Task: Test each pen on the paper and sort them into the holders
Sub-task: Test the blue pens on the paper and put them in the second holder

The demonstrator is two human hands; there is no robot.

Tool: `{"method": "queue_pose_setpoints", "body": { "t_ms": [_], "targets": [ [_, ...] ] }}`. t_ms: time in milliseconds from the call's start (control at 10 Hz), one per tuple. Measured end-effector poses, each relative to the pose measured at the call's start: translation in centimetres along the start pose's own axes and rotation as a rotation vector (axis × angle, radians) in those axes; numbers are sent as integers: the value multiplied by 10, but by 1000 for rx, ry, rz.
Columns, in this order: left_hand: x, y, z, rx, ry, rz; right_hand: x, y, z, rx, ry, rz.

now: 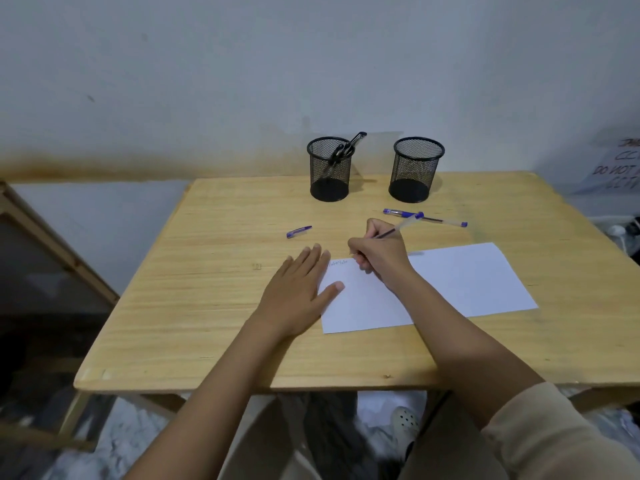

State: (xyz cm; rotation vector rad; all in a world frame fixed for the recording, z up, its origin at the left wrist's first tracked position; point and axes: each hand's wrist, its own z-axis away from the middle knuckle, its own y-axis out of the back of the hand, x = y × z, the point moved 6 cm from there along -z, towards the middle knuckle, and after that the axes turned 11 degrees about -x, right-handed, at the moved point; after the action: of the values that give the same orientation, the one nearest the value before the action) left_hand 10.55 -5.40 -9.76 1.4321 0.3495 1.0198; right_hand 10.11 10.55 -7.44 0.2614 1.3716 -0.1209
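Observation:
A white sheet of paper (pixel 460 282) lies on the wooden table (pixel 214 306), with a short scribble near its top left corner. My right hand (pixel 377 252) grips a clear pen (pixel 398 228) with its tip down on the paper. My left hand (pixel 299 289) lies flat, fingers spread, with the thumb on the sheet's left edge. Two black mesh holders stand at the back: the left holder (pixel 329 174) has dark pens leaning in it, the right holder (pixel 417 174) looks empty. A blue pen cap (pixel 299 231) lies left of my hands. Two blue pens (pixel 440 220) lie behind my right hand.
The table stands against a pale wall. A wooden frame (pixel 52 244) leans at the left. At the far right, a paper sign (pixel 616 168) with handwritten letters rests against the wall. Below the table's front edge, a shoe (pixel 405 420) shows on the floor.

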Motion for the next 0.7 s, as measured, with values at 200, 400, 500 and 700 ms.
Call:
{"method": "queue_pose_setpoints", "body": {
  "t_ms": [200,400,500,700],
  "targets": [
    [-3,-4,-4,2,17,-57,0,-3,1,45,3,92],
    [-3,-4,-3,11,22,-64,1,-5,1,39,50,119],
    [-3,-3,-4,16,19,-70,2,-7,0,33,52,164],
    [-2,-3,-3,15,22,-68,1,-5,0,56,48,168]
  ]
}}
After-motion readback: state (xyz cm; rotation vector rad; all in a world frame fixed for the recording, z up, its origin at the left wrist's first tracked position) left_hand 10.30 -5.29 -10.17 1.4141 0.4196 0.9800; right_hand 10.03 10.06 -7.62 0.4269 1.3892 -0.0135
